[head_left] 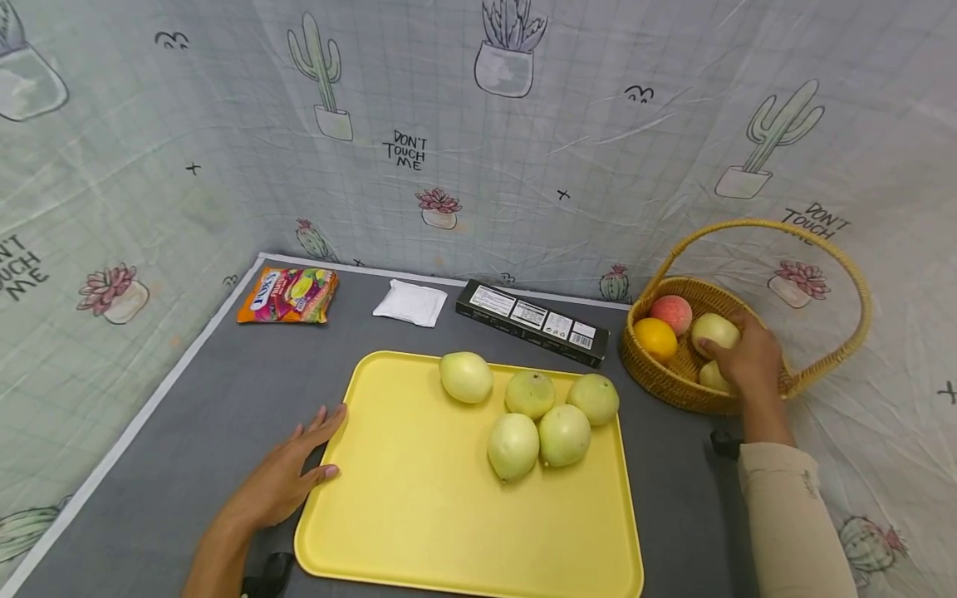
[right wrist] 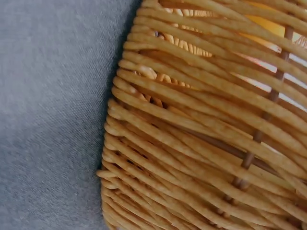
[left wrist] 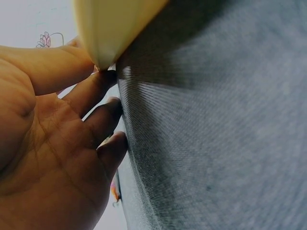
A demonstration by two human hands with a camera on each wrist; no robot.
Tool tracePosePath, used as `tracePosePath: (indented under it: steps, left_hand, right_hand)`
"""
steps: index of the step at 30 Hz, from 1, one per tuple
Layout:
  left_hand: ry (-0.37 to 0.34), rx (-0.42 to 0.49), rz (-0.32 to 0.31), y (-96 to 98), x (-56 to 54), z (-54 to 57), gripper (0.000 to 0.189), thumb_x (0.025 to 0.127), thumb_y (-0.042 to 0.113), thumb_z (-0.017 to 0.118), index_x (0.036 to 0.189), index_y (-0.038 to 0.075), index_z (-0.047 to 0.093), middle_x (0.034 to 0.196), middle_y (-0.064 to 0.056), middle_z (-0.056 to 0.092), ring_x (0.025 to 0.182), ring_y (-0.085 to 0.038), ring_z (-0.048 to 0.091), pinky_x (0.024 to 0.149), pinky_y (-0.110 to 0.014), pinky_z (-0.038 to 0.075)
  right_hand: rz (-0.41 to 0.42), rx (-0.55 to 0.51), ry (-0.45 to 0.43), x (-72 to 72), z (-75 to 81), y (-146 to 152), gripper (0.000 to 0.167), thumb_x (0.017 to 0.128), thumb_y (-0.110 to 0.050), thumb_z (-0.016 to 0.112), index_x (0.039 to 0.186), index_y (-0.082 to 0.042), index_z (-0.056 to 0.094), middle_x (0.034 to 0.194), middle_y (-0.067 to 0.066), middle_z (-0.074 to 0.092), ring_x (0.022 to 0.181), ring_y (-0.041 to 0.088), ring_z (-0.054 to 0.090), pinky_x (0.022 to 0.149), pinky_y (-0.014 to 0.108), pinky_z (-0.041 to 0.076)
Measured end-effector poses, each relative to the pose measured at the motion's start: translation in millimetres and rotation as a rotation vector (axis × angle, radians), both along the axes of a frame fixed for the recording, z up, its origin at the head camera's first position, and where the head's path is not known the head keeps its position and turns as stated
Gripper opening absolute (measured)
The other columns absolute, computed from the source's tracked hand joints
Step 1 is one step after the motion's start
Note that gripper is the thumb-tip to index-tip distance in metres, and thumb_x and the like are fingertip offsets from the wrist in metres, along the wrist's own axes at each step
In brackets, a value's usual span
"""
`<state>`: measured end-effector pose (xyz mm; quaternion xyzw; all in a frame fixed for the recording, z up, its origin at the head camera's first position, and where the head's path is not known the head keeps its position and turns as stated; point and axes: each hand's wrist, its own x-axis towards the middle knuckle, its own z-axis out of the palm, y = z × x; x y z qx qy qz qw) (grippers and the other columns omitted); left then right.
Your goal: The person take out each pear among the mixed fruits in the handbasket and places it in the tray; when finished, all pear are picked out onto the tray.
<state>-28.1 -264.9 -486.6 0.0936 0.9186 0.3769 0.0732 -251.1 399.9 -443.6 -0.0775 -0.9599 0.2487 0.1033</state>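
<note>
My right hand point(head_left: 750, 353) reaches into a wicker basket point(head_left: 661, 384) and grips a pale green round fruit point(head_left: 715, 334), thumb in front and fingers behind. Below it sits another pale green fruit point(head_left: 714, 378), partly covered by the hand. A red-pink fruit point(head_left: 671, 314) and an orange point(head_left: 655, 339) lie at the basket's left side. The woven wall point(right wrist: 192, 124) fills the right wrist view and hides that hand. With spread fingers, my left hand point(head_left: 280, 477) touches the left rim of a yellow tray point(head_left: 419, 515); its thumb point(left wrist: 62, 67) meets the tray's edge.
Several pale green fruits point(head_left: 516, 446) lie toward the tray's upper right. Behind the tray are a colourful candy bag point(head_left: 290, 296), a white packet point(head_left: 410, 302) and a long black box point(head_left: 531, 322). The basket's tall handle point(head_left: 860, 291) arches above the right forearm. A printed cloth point(head_left: 463, 124) stands behind.
</note>
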Motion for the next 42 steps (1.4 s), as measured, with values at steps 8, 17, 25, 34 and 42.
tracePosePath:
  steps: [8,17,25,34,42]
  left_hand:
    - [0.006,-0.010,0.000,0.3,1.1,2.0,0.086,0.096,0.020,0.077,0.169,0.015,0.031,0.175,-0.014,0.029,0.160,-0.042,0.025,0.132,-0.047,0.011]
    - [0.004,-0.006,0.005,-0.1,1.2,2.4,0.086,0.096,0.020,0.076,0.169,0.016,0.031,0.175,-0.013,0.028,0.161,-0.029,0.021,0.130,-0.054,0.013]
    - [-0.017,0.004,0.008,-1.3,-0.3,-0.8,0.088,0.096,0.025,0.076,0.170,0.020,0.030,0.176,-0.011,0.027,0.161,-0.041,0.023,0.133,-0.043,0.009]
    - [-0.024,0.016,0.008,-2.4,-0.7,-0.2,0.087,0.096,0.026,0.076,0.170,0.020,0.029,0.177,-0.011,0.026,0.162,-0.033,0.019,0.134,-0.042,0.007]
    - [-0.018,0.021,0.001,-2.4,-1.3,-1.0,0.087,0.096,0.026,0.076,0.170,0.019,0.029,0.176,-0.013,0.026,0.161,-0.043,0.021,0.134,-0.027,0.002]
  right_hand:
    - [0.001,-0.086,0.096,6.0,-2.1,-7,0.072,0.103,-0.035,0.072,0.156,0.005,0.044,0.139,0.040,0.053,0.128,0.059,0.047,0.103,0.069,0.038]
    - [-0.091,-0.181,0.272,11.4,-2.7,-16,0.070,0.100,-0.036,0.076,0.159,-0.012,0.049,0.138,0.025,0.060,0.112,0.030,0.059,0.091,0.025,0.046]
    - [-0.133,-0.271,0.428,17.8,-1.2,-25,0.064,0.095,-0.037,0.082,0.152,-0.025,0.058,0.130,0.000,0.061,0.103,-0.010,0.049,0.091,0.013,0.054]
    - [-0.101,-0.337,0.530,31.7,4.6,-41,0.061,0.091,-0.031,0.087,0.147,-0.033,0.062,0.124,-0.018,0.060,0.106,-0.010,0.056,0.091,0.011,0.055]
    - [-0.015,-0.394,0.597,49.7,27.4,-72,0.061,0.089,-0.021,0.089,0.144,-0.028,0.066,0.127,-0.013,0.069,0.107,-0.005,0.062,0.090,0.007,0.054]
